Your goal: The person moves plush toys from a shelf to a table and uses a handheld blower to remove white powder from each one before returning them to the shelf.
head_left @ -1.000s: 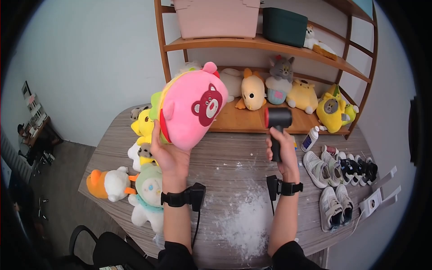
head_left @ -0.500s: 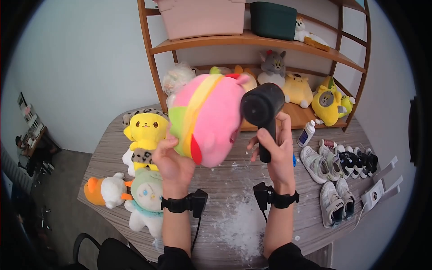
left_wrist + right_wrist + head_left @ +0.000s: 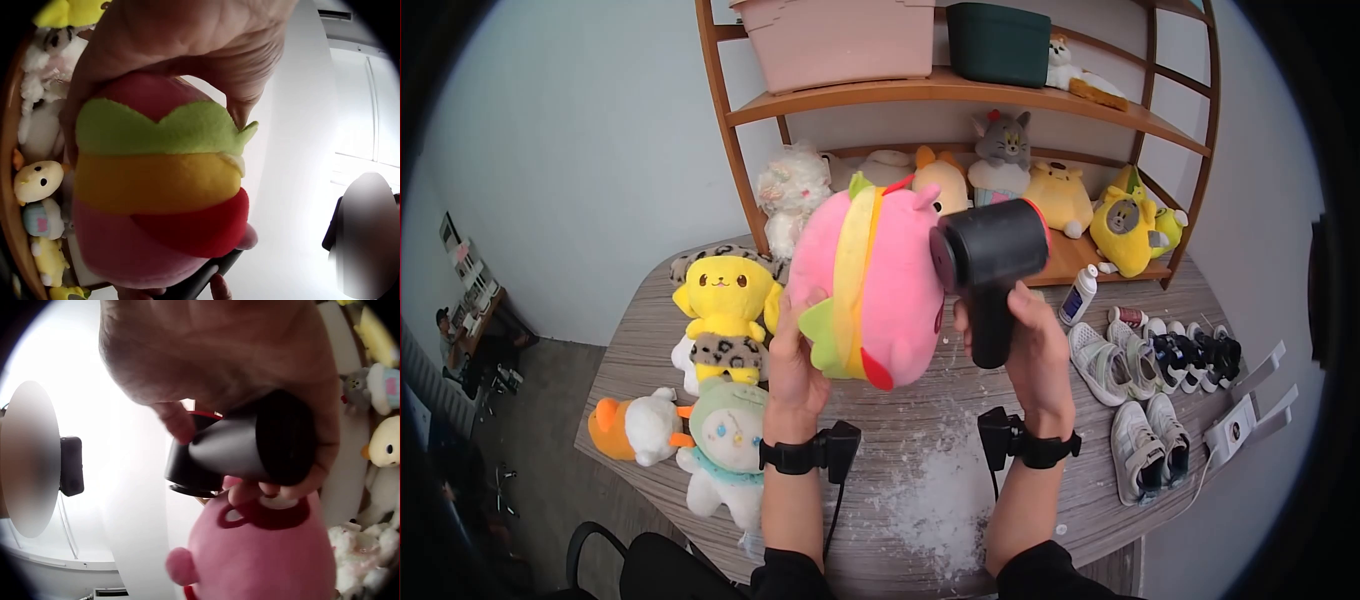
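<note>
A pink plush toy (image 3: 905, 300) with green, yellow and red bands is held up over the table by my left hand (image 3: 795, 370). The left wrist view shows thumb and fingers spread around the green end of the plush toy (image 3: 156, 181). My right hand (image 3: 1040, 365) grips the handle of a black pistol-shaped handheld device (image 3: 1000, 245) with a red ring at its back end. The device's round front end sits right at the toy's right side. In the right wrist view, the toy's dark red bear face (image 3: 265, 515) lies partly behind my fingers.
White powdery bits (image 3: 940, 500) lie on the wood-grain table (image 3: 880, 420). Plush toys, including a yellow one (image 3: 728, 285), stand at left. Several shoes (image 3: 1138, 445), a white bottle (image 3: 1080, 295) and a white device (image 3: 1230, 432) are at right. A wooden shelf (image 3: 840, 100) stands behind.
The plush toy has come lower and right, turning its bear face away from the head camera. The black device has swung left to the toy's side, its red-ringed end now facing right.
</note>
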The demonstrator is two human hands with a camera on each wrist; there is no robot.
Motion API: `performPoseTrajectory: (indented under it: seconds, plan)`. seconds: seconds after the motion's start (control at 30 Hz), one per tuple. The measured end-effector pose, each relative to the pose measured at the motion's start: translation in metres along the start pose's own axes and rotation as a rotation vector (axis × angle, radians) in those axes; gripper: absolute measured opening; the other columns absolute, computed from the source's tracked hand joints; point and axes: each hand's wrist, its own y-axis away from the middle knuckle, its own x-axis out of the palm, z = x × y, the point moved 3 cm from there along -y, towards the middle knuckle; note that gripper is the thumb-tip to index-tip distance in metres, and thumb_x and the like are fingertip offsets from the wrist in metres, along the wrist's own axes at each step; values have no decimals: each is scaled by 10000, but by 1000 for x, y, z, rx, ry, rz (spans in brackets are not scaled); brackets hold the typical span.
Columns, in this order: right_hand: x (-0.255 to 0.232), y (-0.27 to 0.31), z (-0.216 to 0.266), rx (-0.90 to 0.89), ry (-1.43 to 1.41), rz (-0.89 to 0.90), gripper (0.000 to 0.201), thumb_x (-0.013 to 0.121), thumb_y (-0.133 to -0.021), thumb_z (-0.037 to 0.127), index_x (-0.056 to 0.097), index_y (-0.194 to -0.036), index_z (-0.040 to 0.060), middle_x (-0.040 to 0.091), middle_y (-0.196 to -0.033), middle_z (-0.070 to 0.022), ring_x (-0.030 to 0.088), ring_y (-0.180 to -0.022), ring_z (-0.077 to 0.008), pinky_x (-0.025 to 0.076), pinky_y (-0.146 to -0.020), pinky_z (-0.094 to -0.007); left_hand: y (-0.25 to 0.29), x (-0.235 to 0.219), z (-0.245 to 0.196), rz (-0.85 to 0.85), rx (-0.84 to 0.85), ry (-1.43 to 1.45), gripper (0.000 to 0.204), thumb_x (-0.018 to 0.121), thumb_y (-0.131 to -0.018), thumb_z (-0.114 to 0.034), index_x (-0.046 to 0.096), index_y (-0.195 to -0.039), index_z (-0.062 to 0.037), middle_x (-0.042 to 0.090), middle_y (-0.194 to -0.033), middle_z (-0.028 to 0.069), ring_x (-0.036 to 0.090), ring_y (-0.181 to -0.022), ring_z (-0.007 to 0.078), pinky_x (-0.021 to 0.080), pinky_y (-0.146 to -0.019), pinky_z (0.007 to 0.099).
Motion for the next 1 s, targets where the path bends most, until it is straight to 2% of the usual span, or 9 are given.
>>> performPoseTrajectory:
  seconds: [0.07,0.2,0.23,0.27,0.33,0.4,0.63,0.83,1.0]
  plan:
    - [-2,1,1,62,4,-66,420,482,-962,349,565,-1199,12,627,-890,-45,561,-754,-110,457,-697,-256,3,37,-5,-89,123,-199,505,637,-901,-141,458,-1355,-13,615,-1199,92,613,-1093,183,491,-965,330]
    - [11,-3,5,-70,8,-145,424,508,-997,308,463,-1305,19,591,-925,-75,622,-793,-134,513,-557,-264,0,50,-11,-65,119,-436,691,746,-766,-99,427,-1369,11,577,-1231,116,576,-1150,200,447,-1020,340]
    - [15,-2,8,-95,6,-167,378,527,-1005,270,440,-1287,34,575,-945,-88,642,-707,-147,505,-455,-254,0,51,-11,-62,140,-464,714,759,-751,-109,424,-1370,14,568,-1245,120,571,-1159,205,446,-1023,346]
    - [14,-1,9,-97,40,-173,303,557,-993,239,460,-1205,46,575,-900,-81,597,-555,-130,438,-404,-229,1,52,-10,-63,157,-491,737,771,-737,-119,421,-1372,17,558,-1258,124,566,-1167,210,444,-1026,353]
    - [13,1,9,-66,179,-166,288,530,-998,293,466,-1143,53,571,-823,-72,524,-463,-111,364,-383,-219,3,53,-9,-67,202,-550,769,787,-715,-133,419,-1372,20,548,-1272,132,563,-1173,220,442,-1030,361]
    - [10,1,8,-49,54,-179,317,485,-1003,335,481,-1140,49,560,-771,-64,485,-446,-98,317,-379,-220,3,54,-11,-65,265,-617,787,795,-699,-140,420,-1372,22,547,-1274,141,564,-1170,229,441,-1030,364]
    - [5,1,5,46,50,-176,399,390,-1015,380,552,-1086,23,543,-690,-57,437,-435,-78,285,-379,-225,3,58,-12,-79,202,-640,775,790,-710,-170,424,-1364,24,546,-1259,143,555,-1167,234,431,-1033,363]
    - [7,4,7,113,40,-100,377,443,-1039,377,573,-1062,24,540,-665,-34,429,-433,-55,294,-386,-205,2,50,-12,-163,299,-735,702,767,-748,-163,440,-1341,22,553,-1237,134,556,-1140,225,432,-1014,353]
    - [25,6,6,174,66,48,295,499,-1036,303,589,-1086,27,537,-669,7,428,-468,-35,319,-426,-195,0,44,-14,-234,467,-586,585,733,-824,-155,461,-1316,6,559,-1230,125,560,-1117,205,436,-991,345]
